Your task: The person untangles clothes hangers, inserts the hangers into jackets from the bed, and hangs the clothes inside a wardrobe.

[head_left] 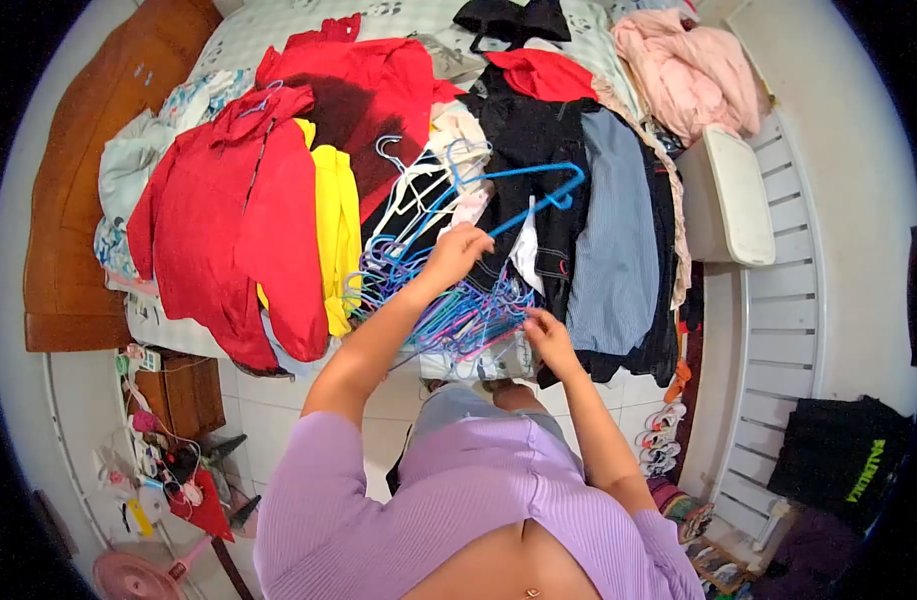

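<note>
My left hand (458, 255) is closed on a blue clothes hanger (523, 172), which is raised over the clothes with its hook toward the upper left. Below it lies a tangled pile of clothes hangers (443, 310), mostly blue and purple with some pink. At the right edge of that pile is my right hand (550, 342), fingers slightly bent and apart, with nothing visible held in it. White hangers (410, 190) lie just behind the pile, on dark cloth.
A red jacket (223, 220) and yellow garment (335, 220) lie left on the bed. To the right are black clothing (523, 130) and a grey-blue striped garment (613, 240). A white bin (743, 200) stands beside the bed; a pink fan (138, 577) is at lower left.
</note>
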### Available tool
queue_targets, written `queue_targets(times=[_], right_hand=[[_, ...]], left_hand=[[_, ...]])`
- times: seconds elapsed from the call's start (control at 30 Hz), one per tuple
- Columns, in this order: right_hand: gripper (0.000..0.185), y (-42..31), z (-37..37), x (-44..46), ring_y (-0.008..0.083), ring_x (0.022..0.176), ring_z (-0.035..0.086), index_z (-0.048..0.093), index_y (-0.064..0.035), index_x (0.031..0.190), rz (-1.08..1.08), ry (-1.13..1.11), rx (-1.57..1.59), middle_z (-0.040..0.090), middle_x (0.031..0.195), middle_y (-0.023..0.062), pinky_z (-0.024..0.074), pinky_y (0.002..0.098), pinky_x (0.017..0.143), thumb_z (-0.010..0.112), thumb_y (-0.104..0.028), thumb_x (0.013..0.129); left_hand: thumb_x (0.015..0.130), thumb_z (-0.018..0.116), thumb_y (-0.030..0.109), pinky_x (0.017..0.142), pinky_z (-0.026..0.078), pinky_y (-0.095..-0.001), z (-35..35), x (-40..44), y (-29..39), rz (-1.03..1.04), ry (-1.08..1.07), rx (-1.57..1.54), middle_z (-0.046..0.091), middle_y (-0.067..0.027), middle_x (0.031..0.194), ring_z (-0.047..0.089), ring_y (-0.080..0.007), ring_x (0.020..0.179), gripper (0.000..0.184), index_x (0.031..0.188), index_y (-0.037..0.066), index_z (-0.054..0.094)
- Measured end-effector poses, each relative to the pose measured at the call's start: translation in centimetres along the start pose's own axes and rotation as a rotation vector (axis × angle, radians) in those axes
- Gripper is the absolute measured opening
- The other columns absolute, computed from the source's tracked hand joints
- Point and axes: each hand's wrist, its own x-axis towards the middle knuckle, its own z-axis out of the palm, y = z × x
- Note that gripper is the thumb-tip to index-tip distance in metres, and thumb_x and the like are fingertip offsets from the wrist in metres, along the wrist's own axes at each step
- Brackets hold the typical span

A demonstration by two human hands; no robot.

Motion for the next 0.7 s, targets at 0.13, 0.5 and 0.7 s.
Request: queue_targets(times=[0.13, 0.5, 0.7], right_hand=[[0.028, -4.4, 0.9, 0.9, 0.012, 0.073, 0.057, 0.058, -0.0016, 0.112, -0.078, 0.022, 0.068, 0.062, 0.084, 0.0061, 0.0461, 0.0248, 0.068, 0.057, -0.016, 0.087], [0.026, -3.4, 1.2, -1.4, 0.0113, 0.074, 0.058, 0.061, -0.0036, 0.11, 0.053, -0.012, -0.005, 0.064, 0.082, 0.0053, 0.0467, 0.0263, 0.069, 0.057, -0.016, 0.087], [0.027, -1.6, 0.7, -0.6, 0.0122, 0.075, 0.059, 0.061, -0.0031, 0.109, 0.032, -0.031, -0.023, 0.065, 0.083, 0.0071, 0.0471, 0.027, 0.07, 0.057, -0.016, 0.086]], left_hand=[[0.086, 0.051, 0.019, 0.071, 0.045, -0.0387, -2.9, 2.4, -5.3, -0.116, 0.117, 0.181, 0.058, -0.0167, 0.078, 0.059, -0.0303, 0.078, 0.022, 0.078, 0.005, 0.067], [0.072, 0.062, 0.01, 0.082, 0.047, -0.0431, -9.1, 1.6, -13.9, -0.596, 0.235, 0.937, 0.057, -0.0209, 0.103, 0.056, -0.0369, 0.095, 0.031, 0.101, 0.004, 0.053], [0.075, 0.055, 0.006, 0.065, 0.051, -0.0397, -10.3, 1.4, -10.1, -0.022, 0.332, 1.177, 0.054, -0.0108, 0.09, 0.055, -0.0306, 0.085, 0.03, 0.105, 0.008, 0.055]])
